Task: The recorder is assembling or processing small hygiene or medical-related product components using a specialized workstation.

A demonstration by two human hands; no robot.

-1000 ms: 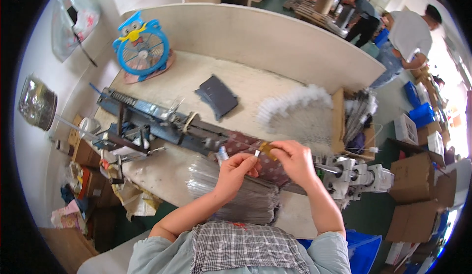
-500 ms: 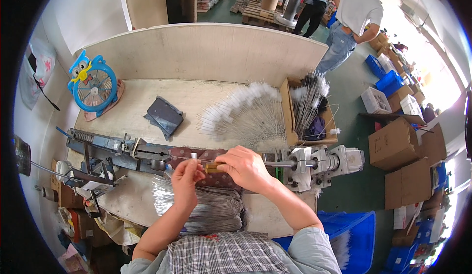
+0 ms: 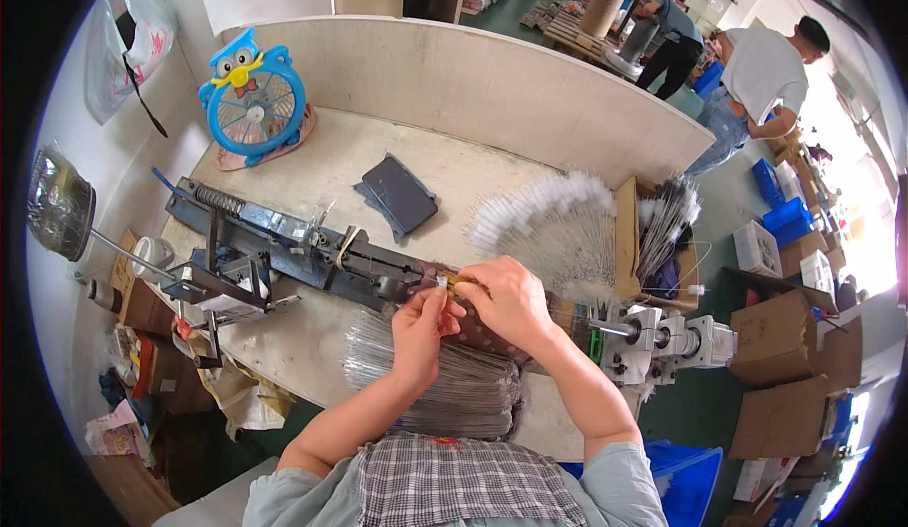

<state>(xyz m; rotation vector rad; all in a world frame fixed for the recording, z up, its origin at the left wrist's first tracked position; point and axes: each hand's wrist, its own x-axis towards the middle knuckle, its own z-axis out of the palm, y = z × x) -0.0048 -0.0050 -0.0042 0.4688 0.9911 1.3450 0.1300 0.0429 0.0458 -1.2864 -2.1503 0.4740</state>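
Over the middle of the bench my two hands meet. My left hand (image 3: 422,336) is closed, thumb and forefinger pinching a small whitish piece (image 3: 442,282). My right hand (image 3: 511,298) grips a short brass-coloured piece (image 3: 456,279), its end close against the whitish one; whether they touch I cannot tell. Beneath the hands lies a dark dotted cloth (image 3: 494,340). Nearer to me is a thick bundle of thin metal wires (image 3: 445,390). A long dark metal fixture (image 3: 284,234) with a spring runs in from the left, ending beside my fingers.
White-tufted wire brushes (image 3: 544,213) fan out at the back right, beside a cardboard box (image 3: 626,243) of more. A clamped shaft unit (image 3: 662,342) stands right. A blue fan (image 3: 253,111) and a dark flat device (image 3: 401,194) sit behind. Two people stand beyond the partition (image 3: 454,82).
The view has turned, so the bench appears shifted right and tilted. My hands have drawn together, bringing the brass-coloured piece and the whitish piece close to each other.
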